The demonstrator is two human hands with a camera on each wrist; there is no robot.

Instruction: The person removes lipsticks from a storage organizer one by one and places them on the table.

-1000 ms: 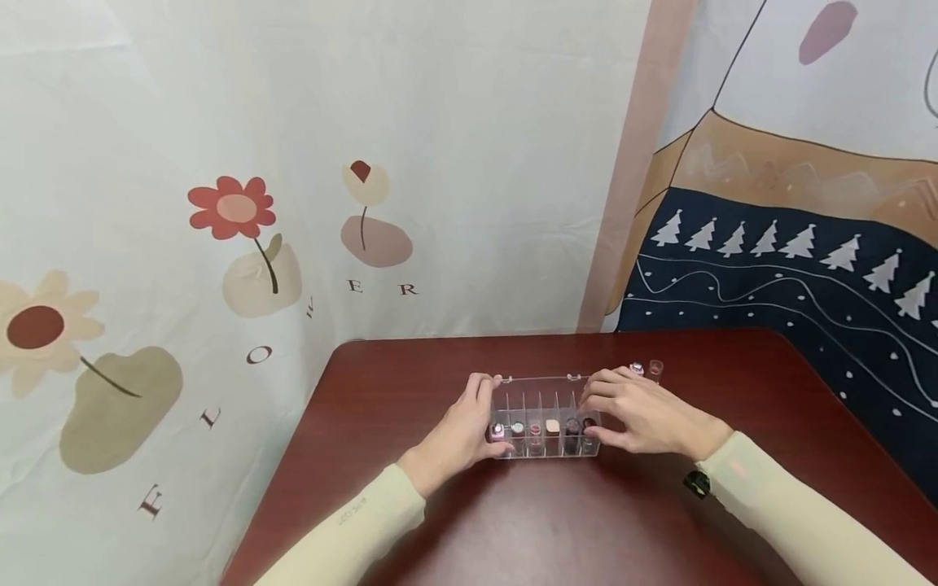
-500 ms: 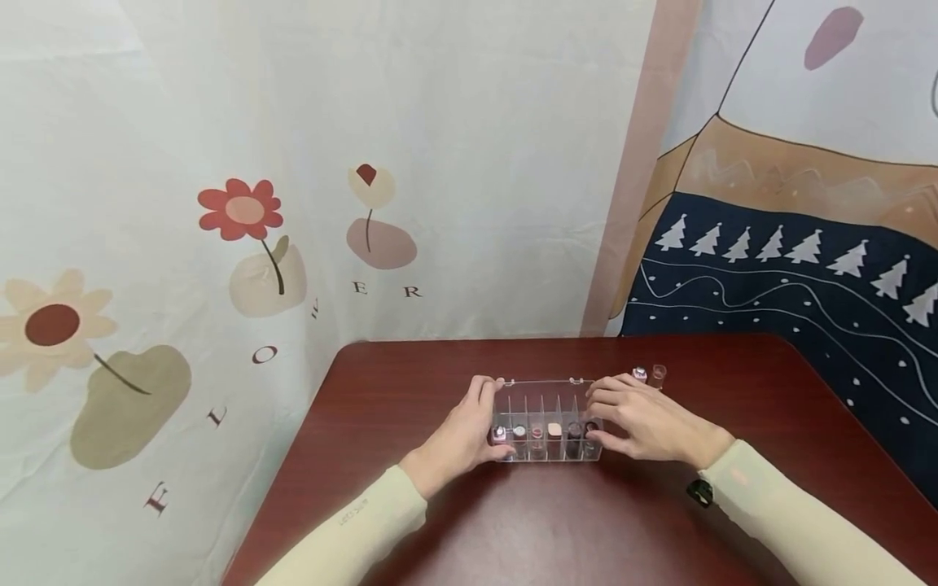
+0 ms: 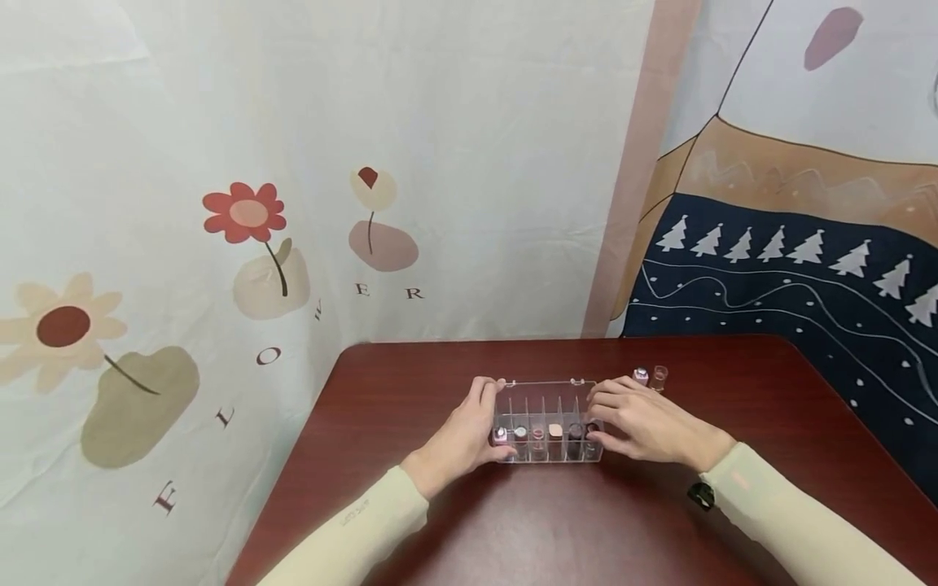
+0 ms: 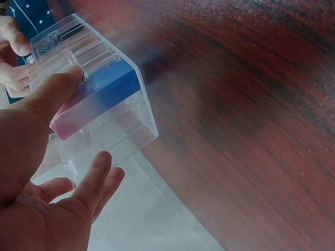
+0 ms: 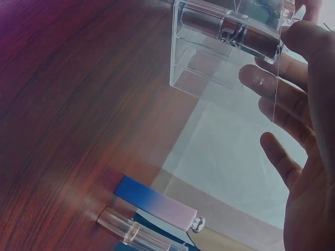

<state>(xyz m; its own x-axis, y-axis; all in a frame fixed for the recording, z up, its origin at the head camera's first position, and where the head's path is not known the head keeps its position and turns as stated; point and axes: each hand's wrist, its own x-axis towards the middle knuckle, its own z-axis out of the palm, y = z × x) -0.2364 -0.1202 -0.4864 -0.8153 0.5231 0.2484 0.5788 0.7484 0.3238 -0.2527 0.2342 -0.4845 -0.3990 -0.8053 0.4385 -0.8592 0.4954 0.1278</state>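
Observation:
A clear acrylic lipstick organizer [image 3: 544, 417] with a row of compartments stands on the table, and several lipsticks sit upright in its front row. My left hand [image 3: 463, 425] holds its left end, thumb at the front and fingers toward the back. Near that thumb in the left wrist view is a pink-to-blue lipstick tube [image 4: 102, 99]. At the right end, my right hand [image 3: 645, 420] holds the organizer the same way, thumb by the last front compartment. A dark lipstick tube [image 5: 230, 34] fills that compartment in the right wrist view. Rear compartments there show no tubes.
Behind my right hand, another pink-to-blue lipstick [image 5: 157, 203] with a jewelled cap stands beside a clear tube [image 5: 137, 232]. The dark red table [image 3: 513, 521] meets a flower-printed cloth [image 3: 476, 163] at its back edge.
The head view has shifted slightly. Both hands keep their places at the organizer's ends, and the lipsticks stay where they were.

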